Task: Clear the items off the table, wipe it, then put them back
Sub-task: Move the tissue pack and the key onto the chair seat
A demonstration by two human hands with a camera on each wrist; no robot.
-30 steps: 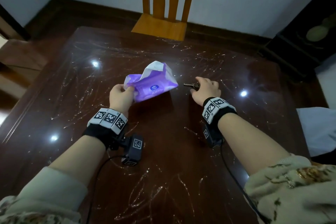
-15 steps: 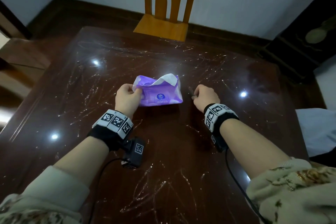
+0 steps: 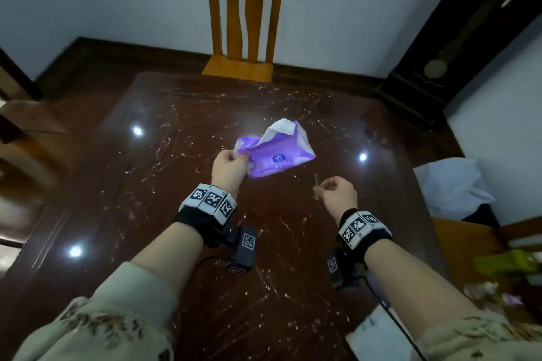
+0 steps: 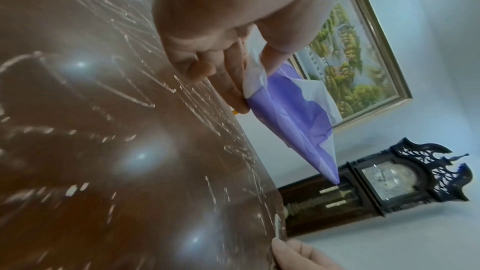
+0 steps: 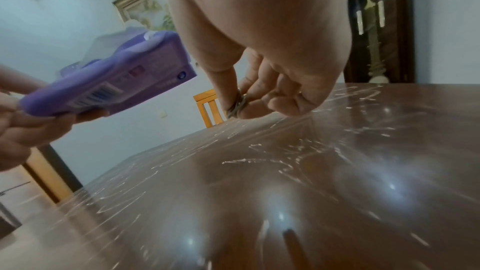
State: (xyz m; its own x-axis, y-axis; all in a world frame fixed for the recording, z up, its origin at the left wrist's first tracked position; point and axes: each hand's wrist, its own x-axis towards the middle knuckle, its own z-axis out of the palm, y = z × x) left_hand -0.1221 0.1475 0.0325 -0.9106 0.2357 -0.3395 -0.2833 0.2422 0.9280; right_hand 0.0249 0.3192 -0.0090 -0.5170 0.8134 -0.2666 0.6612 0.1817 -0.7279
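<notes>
A soft purple tissue pack (image 3: 278, 155) with a white tissue sticking out hangs tilted above the dark, scratched table (image 3: 176, 214). My left hand (image 3: 242, 159) pinches its left end. In the left wrist view the pack (image 4: 293, 114) droops from my thumb and fingers (image 4: 233, 81). My right hand (image 3: 321, 189) is curled, to the right of the pack and nearer me, pinching a small dark key (image 3: 316, 180). In the right wrist view the key (image 5: 237, 106) sits between thumb and forefinger above the tabletop, and the pack (image 5: 116, 81) is at the left.
A wooden chair (image 3: 243, 23) stands at the table's far side. A dark tall clock (image 3: 457, 38) fills the back right corner. White cloth (image 3: 451, 184) and a seat with green and flowered things (image 3: 504, 264) lie off the right edge. A white sheet (image 3: 378, 337) is at the near edge.
Both hands have risen from the tabletop and drawn toward me. The tissue pack is now lifted and tilted in my left hand. The key has come up in my right.
</notes>
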